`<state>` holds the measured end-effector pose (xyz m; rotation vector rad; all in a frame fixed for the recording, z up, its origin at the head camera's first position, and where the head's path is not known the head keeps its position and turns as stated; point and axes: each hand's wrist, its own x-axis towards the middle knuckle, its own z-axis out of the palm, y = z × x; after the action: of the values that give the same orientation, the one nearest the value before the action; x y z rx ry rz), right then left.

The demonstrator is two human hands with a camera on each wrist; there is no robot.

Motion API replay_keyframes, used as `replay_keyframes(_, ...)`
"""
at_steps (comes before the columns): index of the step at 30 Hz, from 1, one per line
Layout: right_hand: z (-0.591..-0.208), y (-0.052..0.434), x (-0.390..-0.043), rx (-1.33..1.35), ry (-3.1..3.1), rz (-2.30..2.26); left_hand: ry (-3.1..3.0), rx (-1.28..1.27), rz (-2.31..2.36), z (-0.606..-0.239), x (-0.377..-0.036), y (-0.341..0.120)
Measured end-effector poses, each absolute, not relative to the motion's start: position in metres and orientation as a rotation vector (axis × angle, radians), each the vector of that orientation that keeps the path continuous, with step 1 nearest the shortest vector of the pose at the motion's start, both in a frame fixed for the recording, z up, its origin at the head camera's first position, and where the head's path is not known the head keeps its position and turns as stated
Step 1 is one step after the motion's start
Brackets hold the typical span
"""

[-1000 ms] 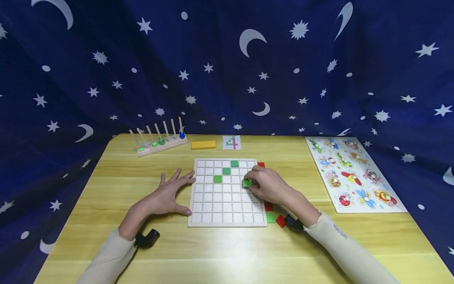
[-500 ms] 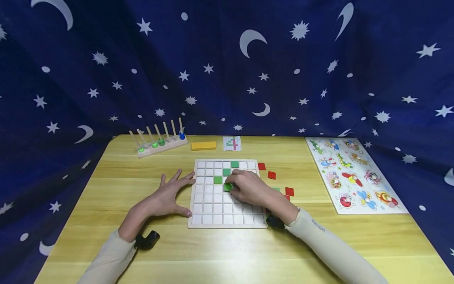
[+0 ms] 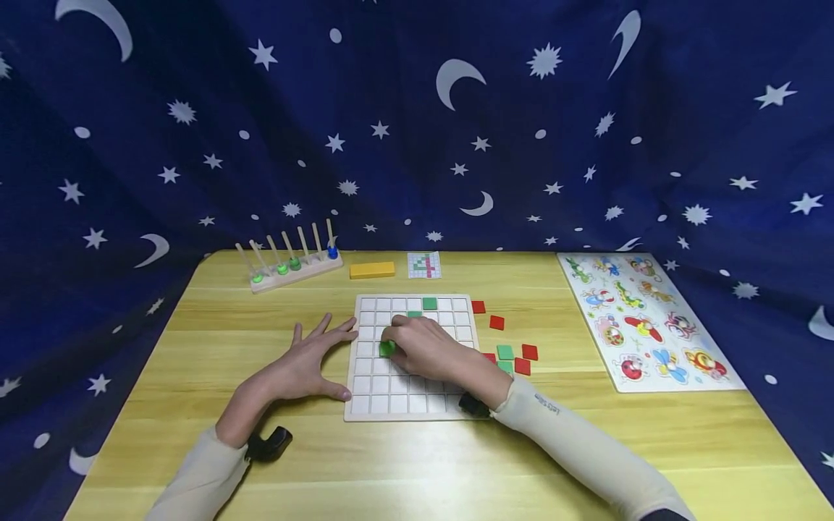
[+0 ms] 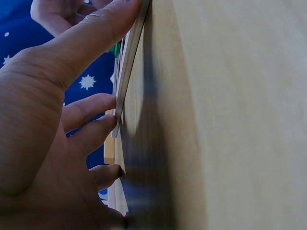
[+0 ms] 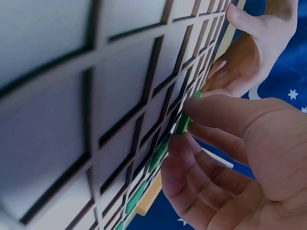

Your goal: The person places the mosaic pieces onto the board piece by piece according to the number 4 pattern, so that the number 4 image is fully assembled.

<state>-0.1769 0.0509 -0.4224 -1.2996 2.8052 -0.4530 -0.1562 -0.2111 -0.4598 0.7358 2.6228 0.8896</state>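
Observation:
A white grid board [image 3: 362,403] with square cells lies on the table. My right hand [image 3: 426,349] is over its left half and pinches a green square tile [image 3: 387,349] between thumb and fingers. In the right wrist view that green tile [image 5: 184,120] stands tilted at the grid's surface; whether it touches a cell, I cannot tell. Two more green tiles show in the head view, one in the top row [image 3: 430,303] and one partly covered [image 3: 415,314] by my right hand. With fingers spread, my left hand [image 3: 302,367] touches the board's left edge with thumb and fingertips.
Loose red tiles [image 3: 497,323] and green tiles [image 3: 504,352] lie right of the board. Behind it are a small pattern card [image 3: 424,265], a yellow block [image 3: 372,270] and a peg stand [image 3: 297,275] with rings. An insect puzzle board [image 3: 651,325] lies at right.
My right hand has carried the green tile leftward across the board, from its right side to the left half. Loose tiles at the right have come into sight. My left hand stays at the edge.

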Motion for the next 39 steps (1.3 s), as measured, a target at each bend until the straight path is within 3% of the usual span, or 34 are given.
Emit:
replay_keyframes(20,-0.418,0.04,-0.177,-1.28,2.779,-0.39,2.613,0.726,0.887,-0.461,-0.156,-0.21)
replay_keyframes(39,-0.406,0.135,-0.147,-1.035,2.879,-0.573,2.617,0.708,0.876,-0.461,-0.158,-0.208)
